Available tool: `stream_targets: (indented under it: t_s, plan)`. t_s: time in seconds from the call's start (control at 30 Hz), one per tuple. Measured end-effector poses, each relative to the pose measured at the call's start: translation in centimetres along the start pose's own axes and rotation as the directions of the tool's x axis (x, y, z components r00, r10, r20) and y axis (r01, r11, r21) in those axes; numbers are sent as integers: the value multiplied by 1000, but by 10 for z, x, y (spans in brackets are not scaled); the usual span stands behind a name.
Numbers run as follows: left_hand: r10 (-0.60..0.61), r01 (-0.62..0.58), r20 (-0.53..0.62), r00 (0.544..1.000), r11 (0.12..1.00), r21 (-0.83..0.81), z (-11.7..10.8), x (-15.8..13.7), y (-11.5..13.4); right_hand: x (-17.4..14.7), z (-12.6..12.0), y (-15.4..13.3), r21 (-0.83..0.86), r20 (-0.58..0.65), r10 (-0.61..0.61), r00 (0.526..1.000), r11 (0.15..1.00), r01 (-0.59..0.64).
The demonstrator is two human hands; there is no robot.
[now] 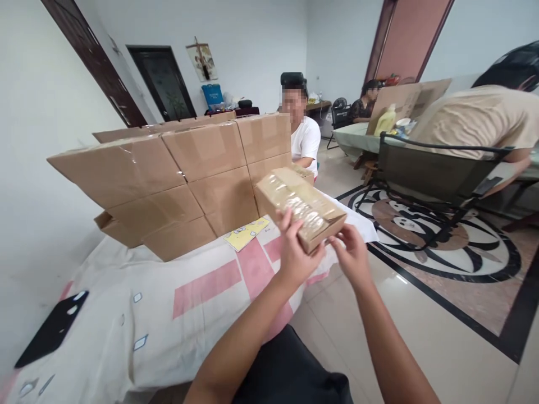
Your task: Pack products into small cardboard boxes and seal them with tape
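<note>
A small brown cardboard box (290, 193) with shiny clear tape along its top is held up over the right edge of the table, tilted toward me. My left hand (297, 252) grips its near left side, the thumb and fingers wrapped around the lower corner. At the near right corner, my right hand (349, 252) has its fingertips pinched together, touching the box's end or its tape; exactly what they pinch is too small to make out. Beyond the held box rises a large cardboard partition (219, 143) with fold lines across it.
A yellow patterned booklet (246, 233) lies on the cloth-covered table (155, 342), with a black flat object (53, 328) at left. A person in a white shirt (309, 137) sits behind the partition. Another person sits on a folding chair (442, 168) at right, beside a second table.
</note>
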State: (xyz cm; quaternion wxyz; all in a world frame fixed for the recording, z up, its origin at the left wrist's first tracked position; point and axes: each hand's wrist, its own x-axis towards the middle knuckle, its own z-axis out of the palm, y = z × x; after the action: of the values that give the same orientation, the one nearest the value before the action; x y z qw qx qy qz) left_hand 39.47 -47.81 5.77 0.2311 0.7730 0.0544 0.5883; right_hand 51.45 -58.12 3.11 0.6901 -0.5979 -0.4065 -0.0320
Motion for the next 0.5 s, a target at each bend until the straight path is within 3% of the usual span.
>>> stream_targets:
  t_s: [0.13, 0.23, 0.37, 0.5]
  plan:
    - [-62, 92, 144, 988, 973, -211, 93, 13, -3, 27, -67, 50, -40, -153, 49, 987, 998, -55]
    - [-155, 199, 195, 969, 952, -231, 146, -2, -25, 36, -88, 107, -65, -173, 128, 977, 988, -141]
    - [-251, 295, 250, 935, 942, -159, 180, -17, -62, 50, -84, 163, -106, -111, 224, 968, 966, -235]
    - [-342, 374, 333, 879, 927, -34, 192, 4, -90, 82, -69, 181, -209, -66, 274, 960, 936, -281]
